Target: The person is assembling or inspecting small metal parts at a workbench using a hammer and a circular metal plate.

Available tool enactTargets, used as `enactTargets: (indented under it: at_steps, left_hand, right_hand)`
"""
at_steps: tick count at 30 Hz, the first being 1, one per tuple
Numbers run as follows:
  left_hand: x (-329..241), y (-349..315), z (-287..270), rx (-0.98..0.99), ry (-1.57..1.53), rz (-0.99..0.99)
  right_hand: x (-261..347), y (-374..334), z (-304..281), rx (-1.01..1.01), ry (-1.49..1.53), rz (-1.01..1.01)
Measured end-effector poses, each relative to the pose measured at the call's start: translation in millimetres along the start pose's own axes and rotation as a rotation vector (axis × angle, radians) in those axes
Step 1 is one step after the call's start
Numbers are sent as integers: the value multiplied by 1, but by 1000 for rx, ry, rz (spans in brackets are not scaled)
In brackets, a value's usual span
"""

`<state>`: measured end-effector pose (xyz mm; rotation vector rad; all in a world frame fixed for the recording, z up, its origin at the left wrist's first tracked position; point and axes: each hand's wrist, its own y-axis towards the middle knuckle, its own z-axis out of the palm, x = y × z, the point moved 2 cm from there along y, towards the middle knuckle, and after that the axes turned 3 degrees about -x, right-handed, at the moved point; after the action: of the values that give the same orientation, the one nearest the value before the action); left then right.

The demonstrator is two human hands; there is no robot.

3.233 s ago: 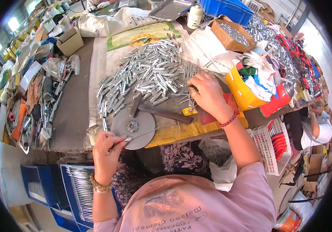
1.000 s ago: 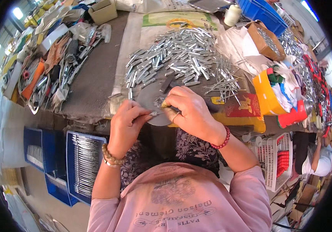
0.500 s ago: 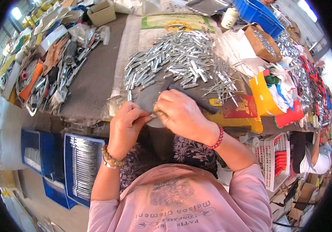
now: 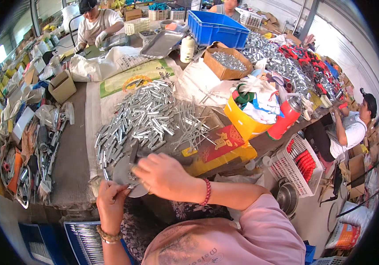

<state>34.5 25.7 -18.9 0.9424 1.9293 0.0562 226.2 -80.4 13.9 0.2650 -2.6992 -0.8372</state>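
Observation:
My left hand [image 4: 111, 201] is closed in a pinch on a small metal part [image 4: 131, 187] at the near edge of a round grey metal disc [image 4: 122, 170]. Just right of it is my right hand [image 4: 167, 176], over the disc, its fingers curled and smeared by motion; whether it holds anything is unclear. A dark hammer head [image 4: 134, 151] shows beyond the right fingertips; its handle is mostly hidden by that hand. Beyond the disc spreads a big heap of short silvery metal tubes [image 4: 141, 115], with thin metal rods [image 4: 194, 128] at its right.
At right stand a yellow container [image 4: 238, 117] of cloths, a red flask [image 4: 285, 117] and a cardboard box [image 4: 213, 64] of metal pieces. Tools [image 4: 44, 145] crowd the left. A white basket [image 4: 282, 165] sits lower right. Co-workers sit at far left and right.
My right hand has drawn apart from the left, which still pinches the small part. The view has swung up and to the right, bringing the co-worker at far left into sight.

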Motion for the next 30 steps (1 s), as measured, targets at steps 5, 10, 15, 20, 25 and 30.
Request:
enactTargets:
  at_steps: [5, 10, 15, 20, 25, 30]
  left_hand:
    - [-5, -3, -3, -31, 32, -58]
    - [-3, 8, 3, -11, 60, -2]
    - [0, 7, 2, -22, 45, -16]
    - [-1, 3, -1, -22, 6, 18]
    - [-2, 2, -1, -20, -2, 31]
    - [0, 1, 1, -9, 1, -8]
  right_hand:
    - [-42, -8, 8, 1, -165, 122]
    - [-54, -7, -2, -77, -39, 191]
    - [-32, -15, -23, -191, 170, 205]
    - [-4, -21, -38, 22, 176, 169]
    - [8, -21, -37, 49, 124, 124]
    - [12, -17, -32, 91, 99, 115]
